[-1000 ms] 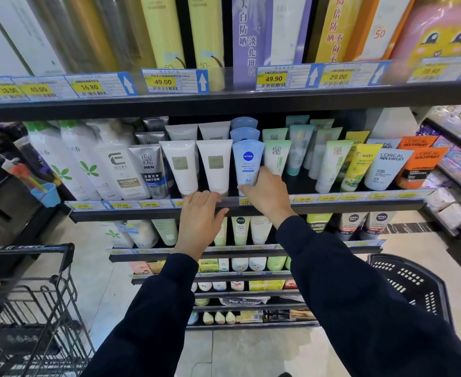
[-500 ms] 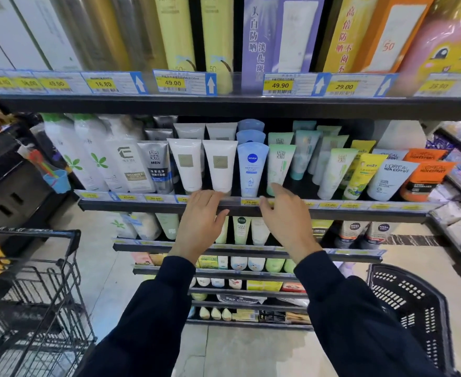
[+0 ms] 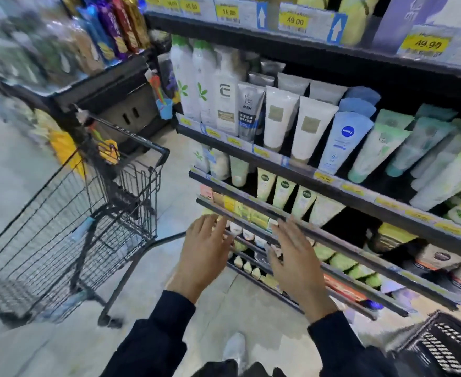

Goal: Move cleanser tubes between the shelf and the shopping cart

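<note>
Cleanser tubes stand in rows on the black shelf (image 3: 278, 159): two white tubes (image 3: 278, 118), a blue Nivea tube (image 3: 343, 140), green tubes (image 3: 379, 151) further right. A black wire shopping cart (image 3: 68, 213) stands to the left on the floor. My left hand (image 3: 205, 251) and my right hand (image 3: 297, 257) hover with fingers spread below the tube shelf, in front of the lower shelves. Neither hand holds anything.
Tall white bottles (image 3: 194, 80) stand at the shelf's left end. Lower shelves (image 3: 332, 240) carry small tubes and boxes. A black plastic basket (image 3: 441, 346) sits at the bottom right. A snack rack (image 3: 88, 44) stands behind the cart. My shoe (image 3: 234, 346) is on the floor.
Both hands have left the shelf's front edge and dropped lower, fingers spread. The view has swung left, bringing the cart much further into view.
</note>
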Available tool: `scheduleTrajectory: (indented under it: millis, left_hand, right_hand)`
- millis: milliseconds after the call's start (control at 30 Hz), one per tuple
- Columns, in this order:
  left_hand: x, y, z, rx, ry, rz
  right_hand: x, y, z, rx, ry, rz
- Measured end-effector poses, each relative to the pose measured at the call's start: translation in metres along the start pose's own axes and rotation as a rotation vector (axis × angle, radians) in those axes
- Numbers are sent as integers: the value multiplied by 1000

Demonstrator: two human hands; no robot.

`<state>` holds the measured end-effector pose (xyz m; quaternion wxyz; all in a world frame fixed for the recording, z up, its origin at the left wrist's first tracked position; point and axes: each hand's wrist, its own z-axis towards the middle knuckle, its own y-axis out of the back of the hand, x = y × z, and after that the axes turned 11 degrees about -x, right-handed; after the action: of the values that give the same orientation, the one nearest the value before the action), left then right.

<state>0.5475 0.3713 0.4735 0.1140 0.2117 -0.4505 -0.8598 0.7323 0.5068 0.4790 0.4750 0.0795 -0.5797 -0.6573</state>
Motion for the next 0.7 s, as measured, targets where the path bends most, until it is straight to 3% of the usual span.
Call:
scheduleTrajectory:
  millis: [400,700]
  left_hand:
    - [52,64,-114,39,458,223]
    - [121,100,-172,4,781,291]
  right_hand:
    - [81,-73,-16,276,242,285]
    - [174,-138,13,463,417,322]
